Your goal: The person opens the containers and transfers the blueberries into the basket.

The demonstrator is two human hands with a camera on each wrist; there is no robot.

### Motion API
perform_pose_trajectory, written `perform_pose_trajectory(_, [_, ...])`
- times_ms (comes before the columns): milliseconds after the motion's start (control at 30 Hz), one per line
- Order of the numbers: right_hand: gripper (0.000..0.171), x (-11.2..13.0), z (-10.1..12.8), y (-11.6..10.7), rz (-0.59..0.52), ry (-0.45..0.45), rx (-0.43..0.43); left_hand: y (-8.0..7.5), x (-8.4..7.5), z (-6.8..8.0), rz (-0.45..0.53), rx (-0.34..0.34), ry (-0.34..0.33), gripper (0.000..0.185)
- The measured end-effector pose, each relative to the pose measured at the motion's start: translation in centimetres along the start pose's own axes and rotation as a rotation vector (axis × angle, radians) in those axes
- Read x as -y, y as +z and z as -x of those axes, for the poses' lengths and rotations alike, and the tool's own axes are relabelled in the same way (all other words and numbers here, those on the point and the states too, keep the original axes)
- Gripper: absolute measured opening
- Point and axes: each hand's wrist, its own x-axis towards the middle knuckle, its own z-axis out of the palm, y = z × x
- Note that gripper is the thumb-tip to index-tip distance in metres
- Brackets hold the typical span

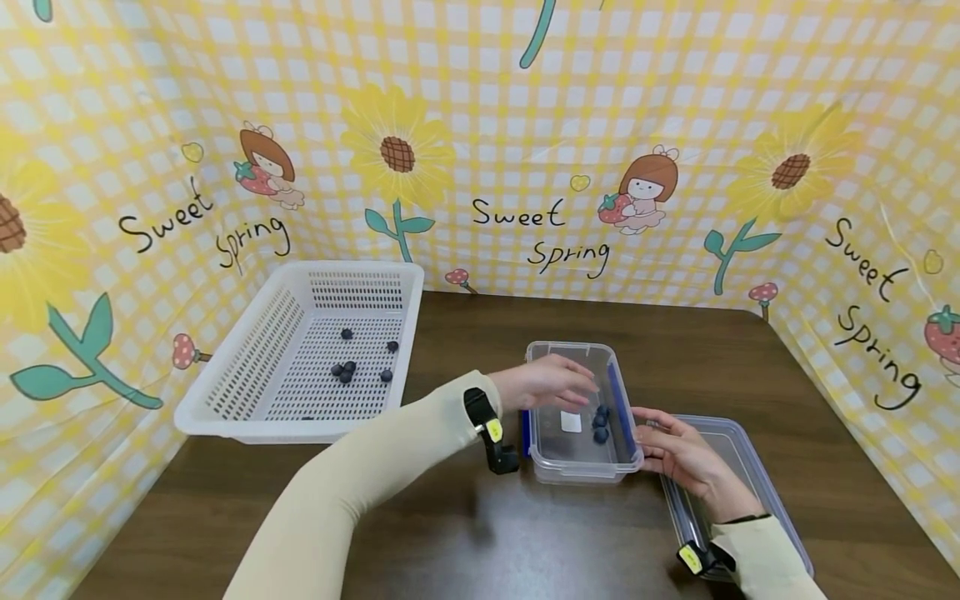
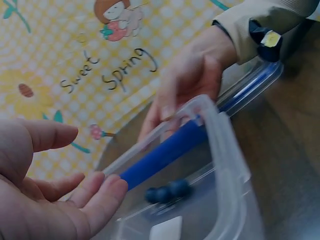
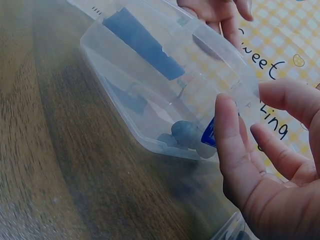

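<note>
My left hand (image 1: pixel 546 383) hovers over the clear plastic container (image 1: pixel 585 468) with fingers spread and holds nothing. The left wrist view shows those fingers close to the container's rim. Inside, a few dark blueberries (image 1: pixel 601 435) lie beside a white label (image 1: pixel 571 422). My right hand (image 1: pixel 686 458) rests its fingers and thumb against the container's right side, by a blue clip (image 3: pixel 209 134). To the left stands a white perforated basket (image 1: pixel 292 429), where several blueberries (image 1: pixel 346 372) lie scattered.
A clear lid (image 1: pixel 757 479) lies on the dark wooden table (image 1: pixel 480 333) under my right wrist. Behind and on both sides hangs a yellow checked cloth (image 1: pixel 495 150) with printed sunflowers.
</note>
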Motion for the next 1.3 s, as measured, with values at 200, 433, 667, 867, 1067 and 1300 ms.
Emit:
perform_pose_trajectory(200, [0.031,0.0,0.1,0.0,-0.006,-0.005,0.008,1.3,1.2,-0.4,-0.001,0.025,-0.131,0.040])
perform_pose_trajectory(433, [0.030,0.1,0.1,0.1,-0.020,0.002,0.004,2.4,2.2,-1.0,-0.010,0.063,-0.270,0.045])
perform_pose_trajectory(667, [0.031,0.0,0.1,0.1,-0.026,-0.003,0.010,2.9,2.9,-1.8,0.010,0.068,-0.297,0.047])
perform_pose_trajectory(867, [0.030,0.0,0.1,0.1,-0.020,0.003,0.001,3.0,3.1,-2.9,0.020,0.089,-0.309,0.048])
perform_pose_trajectory(1067, [0.030,-0.1,0.0,0.0,-0.018,0.007,0.001,3.1,3.0,-3.6,0.000,0.116,-0.330,0.044])
perform_pose_trajectory(1300, [0.031,-0.1,0.0,0.0,-0.023,0.001,0.012,3.1,3.6,-4.1,0.030,0.137,-0.350,0.033])
